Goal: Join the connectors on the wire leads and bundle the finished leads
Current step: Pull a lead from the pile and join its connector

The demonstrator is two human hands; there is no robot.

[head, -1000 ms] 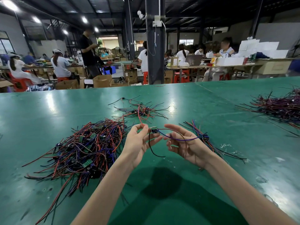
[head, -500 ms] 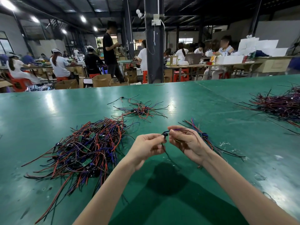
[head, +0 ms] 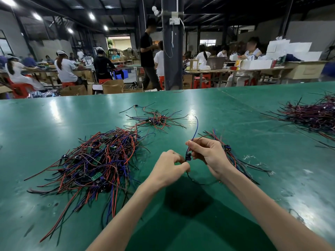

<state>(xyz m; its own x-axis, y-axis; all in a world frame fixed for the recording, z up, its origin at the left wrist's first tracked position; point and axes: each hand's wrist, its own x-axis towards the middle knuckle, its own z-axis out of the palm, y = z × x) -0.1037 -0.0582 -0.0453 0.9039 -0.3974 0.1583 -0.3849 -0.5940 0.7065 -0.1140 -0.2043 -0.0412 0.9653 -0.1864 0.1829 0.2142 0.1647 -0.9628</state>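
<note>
Above the green table [head: 235, 124], my left hand [head: 169, 167] and my right hand [head: 208, 154] meet at a small black connector [head: 187, 157]. Both hands pinch it, fingers curled. A blue lead [head: 195, 129] rises from my right fingers, and a black lead [head: 197, 182] loops down onto the table below the hands. A large heap of red, black and blue leads with small green boards [head: 94, 160] lies to the left. A small set of joined leads [head: 233, 156] lies just behind my right hand.
A smaller scatter of leads [head: 155, 120] lies further back in the middle. Another dark heap of leads [head: 311, 115] sits at the far right. Beyond the table's far edge stand a pillar [head: 172, 51], cardboard boxes and several seated workers.
My hands have come together from holding a lead stretched apart to pinching the connector between them. The blue lead now sticks upward and the black one hangs down. The camera tilted slightly.
</note>
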